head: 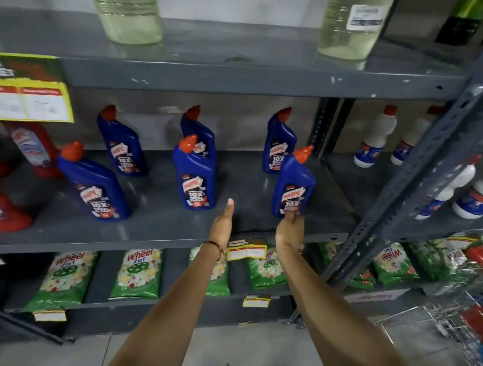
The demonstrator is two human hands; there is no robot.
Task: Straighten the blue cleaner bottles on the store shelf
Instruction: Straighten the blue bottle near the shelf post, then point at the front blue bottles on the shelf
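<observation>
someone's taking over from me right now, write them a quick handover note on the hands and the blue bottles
Left hand: open and empty, over the shelf front between the middle and right bottles.
Right hand: fingertips at the base of the front right blue bottle, no full grip visible.
Six blue bottles stand upright in three front-back pairs: left, middle, right.
Done: none fallen.
Left: probably evening out spacing and label facing, starting with the front right one.
</observation>
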